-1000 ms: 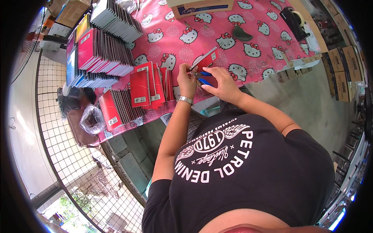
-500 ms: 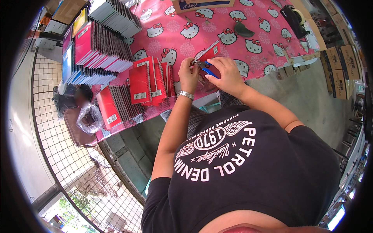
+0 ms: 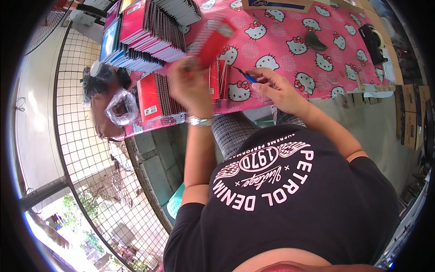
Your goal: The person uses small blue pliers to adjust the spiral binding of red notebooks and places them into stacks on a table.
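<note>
My left hand (image 3: 192, 88), smeared by motion, grips a red spiral notebook (image 3: 216, 43) and holds it tilted above the table. Beneath it several red notebooks (image 3: 222, 79) lie overlapping, partly hidden by the hand. To their left a row of red spiral notebooks (image 3: 152, 97) leans together near the table's front edge. My right hand (image 3: 283, 93) is closed round small pliers (image 3: 248, 77) with blue handles, their dark tip pointing up and left over the pink tablecloth (image 3: 253, 50).
Tall stacks of spiral notebooks (image 3: 152, 34) stand at the far left, with blue ones (image 3: 127, 56) below. A tape dispenser (image 3: 372, 43) and a dark green piece (image 3: 316, 41) lie at right. A cardboard box (image 3: 278, 4) sits at the back. Bags (image 3: 104, 113) hang by the left edge.
My left hand has moved left, lifting the red notebook away from the pliers toward the other notebooks. My right hand keeps the pliers, now apart from the notebook. The view has shifted.
</note>
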`<action>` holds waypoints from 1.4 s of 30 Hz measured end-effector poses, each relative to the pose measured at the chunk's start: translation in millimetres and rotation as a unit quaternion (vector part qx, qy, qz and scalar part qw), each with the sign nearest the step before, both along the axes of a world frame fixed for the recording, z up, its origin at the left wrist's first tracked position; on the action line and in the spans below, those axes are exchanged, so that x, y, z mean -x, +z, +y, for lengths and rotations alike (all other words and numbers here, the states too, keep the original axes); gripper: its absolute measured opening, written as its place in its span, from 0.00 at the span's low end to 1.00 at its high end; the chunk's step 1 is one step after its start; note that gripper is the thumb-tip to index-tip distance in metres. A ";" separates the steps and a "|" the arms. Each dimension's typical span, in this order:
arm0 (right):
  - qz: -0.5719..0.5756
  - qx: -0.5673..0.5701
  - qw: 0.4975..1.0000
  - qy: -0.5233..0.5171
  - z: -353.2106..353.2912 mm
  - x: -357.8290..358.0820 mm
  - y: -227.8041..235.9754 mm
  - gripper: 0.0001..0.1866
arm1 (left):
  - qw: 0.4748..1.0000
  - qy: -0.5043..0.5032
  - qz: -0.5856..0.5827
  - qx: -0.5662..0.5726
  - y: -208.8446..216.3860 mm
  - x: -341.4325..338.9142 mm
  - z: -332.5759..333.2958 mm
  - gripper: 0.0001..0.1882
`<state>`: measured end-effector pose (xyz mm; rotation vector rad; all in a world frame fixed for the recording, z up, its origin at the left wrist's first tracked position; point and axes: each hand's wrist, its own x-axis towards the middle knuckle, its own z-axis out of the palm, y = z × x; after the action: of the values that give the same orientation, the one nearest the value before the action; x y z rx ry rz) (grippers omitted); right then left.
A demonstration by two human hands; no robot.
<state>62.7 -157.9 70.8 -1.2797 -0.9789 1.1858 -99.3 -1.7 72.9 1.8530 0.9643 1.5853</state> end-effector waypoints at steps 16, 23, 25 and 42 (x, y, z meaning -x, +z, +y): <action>-0.538 0.079 0.829 -0.127 -28.1 -76.0 -99.7 0.24 | 0.946 0.265 0.165 0.084 -13.7 199.9 44.6 0.13; -0.640 0.019 0.751 -0.162 -19.0 -71.6 -118.6 0.26 | 0.972 0.098 0.210 0.047 15.8 64.8 4.3 0.13; -0.582 -0.015 0.799 -0.151 6.2 -49.3 -113.6 0.26 | 0.959 -0.033 0.268 0.088 -22.7 48.2 33.5 0.18; 0.259 0.138 0.956 -0.027 99.7 76.0 -83.3 0.51 | 0.850 -0.077 0.223 0.470 -74.1 37.6 100.1 0.36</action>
<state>-13.3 -58.3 -12.4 -1.1093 -0.4021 1.5500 -136.9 98.5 -1.2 1.4893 1.4042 0.3813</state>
